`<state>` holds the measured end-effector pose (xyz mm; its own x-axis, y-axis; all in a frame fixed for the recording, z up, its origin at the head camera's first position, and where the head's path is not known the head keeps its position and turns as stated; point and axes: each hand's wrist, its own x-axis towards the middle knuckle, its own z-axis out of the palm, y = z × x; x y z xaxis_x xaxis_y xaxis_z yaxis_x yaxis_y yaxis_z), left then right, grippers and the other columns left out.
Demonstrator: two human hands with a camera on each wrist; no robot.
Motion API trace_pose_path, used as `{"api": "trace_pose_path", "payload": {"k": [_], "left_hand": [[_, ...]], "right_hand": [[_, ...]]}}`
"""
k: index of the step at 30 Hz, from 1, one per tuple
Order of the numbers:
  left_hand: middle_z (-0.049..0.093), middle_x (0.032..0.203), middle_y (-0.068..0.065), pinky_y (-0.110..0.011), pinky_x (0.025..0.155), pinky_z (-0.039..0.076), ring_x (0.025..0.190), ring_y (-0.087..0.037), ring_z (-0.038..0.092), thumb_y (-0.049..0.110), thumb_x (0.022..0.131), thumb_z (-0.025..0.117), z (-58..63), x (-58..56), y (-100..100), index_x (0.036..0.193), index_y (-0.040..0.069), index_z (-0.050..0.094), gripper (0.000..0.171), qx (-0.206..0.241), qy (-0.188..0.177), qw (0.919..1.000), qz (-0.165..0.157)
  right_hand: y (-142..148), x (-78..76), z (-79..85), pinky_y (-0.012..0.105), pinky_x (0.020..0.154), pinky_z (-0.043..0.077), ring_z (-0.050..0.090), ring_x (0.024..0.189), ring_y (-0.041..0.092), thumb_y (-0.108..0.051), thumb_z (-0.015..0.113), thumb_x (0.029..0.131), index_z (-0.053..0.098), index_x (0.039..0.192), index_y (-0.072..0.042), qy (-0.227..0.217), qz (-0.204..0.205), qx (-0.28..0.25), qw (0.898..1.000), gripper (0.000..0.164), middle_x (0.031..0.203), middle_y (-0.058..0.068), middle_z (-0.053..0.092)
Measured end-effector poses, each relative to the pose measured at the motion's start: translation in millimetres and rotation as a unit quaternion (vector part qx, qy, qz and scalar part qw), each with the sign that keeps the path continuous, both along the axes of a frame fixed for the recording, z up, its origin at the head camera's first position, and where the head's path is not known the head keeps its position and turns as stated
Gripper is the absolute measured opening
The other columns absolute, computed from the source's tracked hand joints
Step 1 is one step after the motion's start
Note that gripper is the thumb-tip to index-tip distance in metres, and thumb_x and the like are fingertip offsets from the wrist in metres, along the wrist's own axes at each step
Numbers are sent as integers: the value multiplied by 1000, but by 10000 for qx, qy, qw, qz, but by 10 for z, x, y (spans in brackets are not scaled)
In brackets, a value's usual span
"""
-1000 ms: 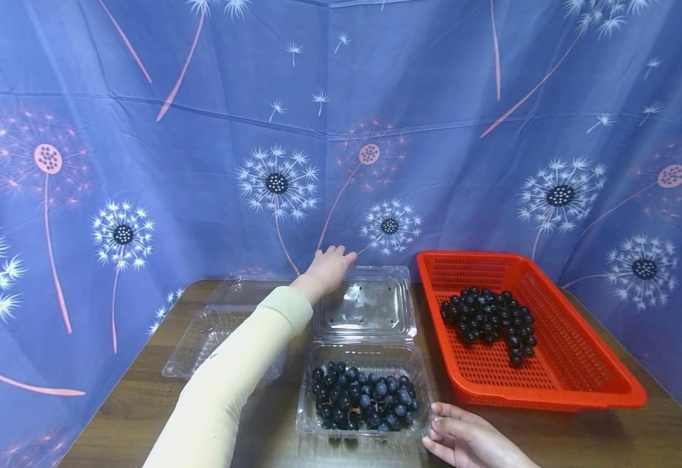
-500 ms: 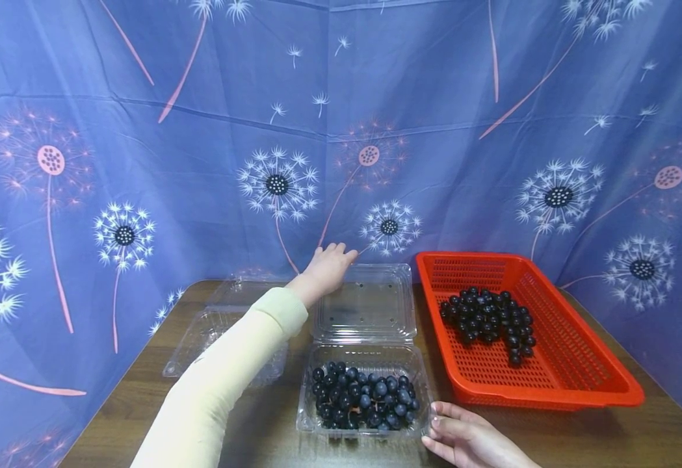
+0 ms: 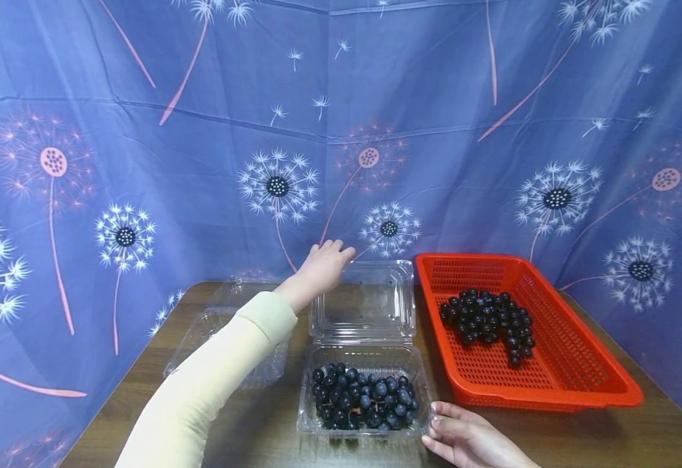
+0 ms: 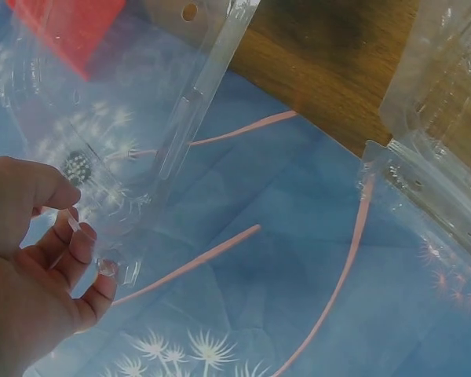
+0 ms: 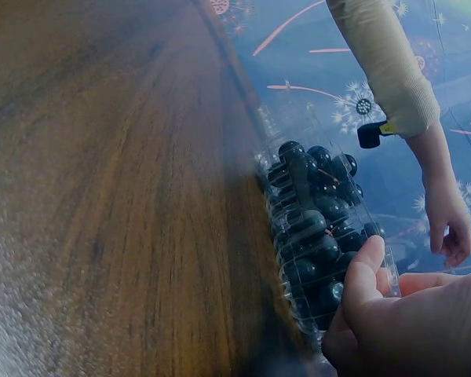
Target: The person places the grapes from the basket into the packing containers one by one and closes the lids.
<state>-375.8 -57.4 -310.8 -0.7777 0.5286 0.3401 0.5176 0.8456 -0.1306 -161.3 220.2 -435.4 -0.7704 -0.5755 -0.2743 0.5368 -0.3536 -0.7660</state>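
Observation:
A clear plastic clamshell container (image 3: 364,354) stands on the table with dark grapes (image 3: 367,398) in its base. Its hinged lid (image 3: 370,305) is folded back, tilted up at the far side. At the lid's far left corner, my left hand (image 3: 320,268) pinches the edge between thumb and fingers; the left wrist view shows this hand (image 4: 43,243) close beside the see-through plastic lid (image 4: 161,133). My right hand (image 3: 469,434) grips the base's near right corner. From the right wrist view, that hand's thumb (image 5: 365,271) lies against the container wall, by the grapes (image 5: 318,228).
To the right, a red plastic basket (image 3: 569,398) carries another bunch of dark grapes (image 3: 489,318). Another clear clamshell container (image 3: 264,367) lies open at the left, partly behind my left sleeve (image 3: 200,383). A blue dandelion-print cloth (image 3: 200,162) hangs behind the wooden table (image 3: 118,396).
The lid's far edge has risen slightly, with my left hand moving up along with it. My left forearm has shifted a little left. The right hand holds still at the base's corner.

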Motion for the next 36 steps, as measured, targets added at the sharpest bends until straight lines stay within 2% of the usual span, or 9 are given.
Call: {"api": "trace_pose_path", "payload": {"k": [6,12,24,36], "left_hand": [[53,101,-2,-34,70,42,91,-21,51,10,85,61,42,88,-25,108,18,54,26,26,212,9997,-137],[52,97,-3,-33,66,41,88,-22,52,6,83,61,86,175,-47,107,16,54,27,134,418,9981,-428],[53,96,0,-30,66,39,87,-19,50,7,85,59,141,312,-99,105,17,56,23,328,476,9965,-602],[55,94,0,-28,62,35,83,-19,50,5,83,60,160,442,-186,106,16,58,25,300,883,9896,-1098]], "right_hand": [[-4,5,-4,30,99,45,57,92,8,-7,49,95,56,102,-18,1,32,-71,10000,15,92,-5,60],[-11,-3,-15,31,99,45,57,92,9,-7,50,95,58,101,-18,-80,-106,0,9999,14,91,-5,60],[-26,-32,-36,31,98,46,58,91,9,-6,48,95,56,102,-18,58,-117,-35,9999,16,91,-4,60],[-80,-92,-35,30,100,44,56,96,12,-6,46,95,58,102,-18,102,-38,-248,9996,18,95,-1,59]]}}
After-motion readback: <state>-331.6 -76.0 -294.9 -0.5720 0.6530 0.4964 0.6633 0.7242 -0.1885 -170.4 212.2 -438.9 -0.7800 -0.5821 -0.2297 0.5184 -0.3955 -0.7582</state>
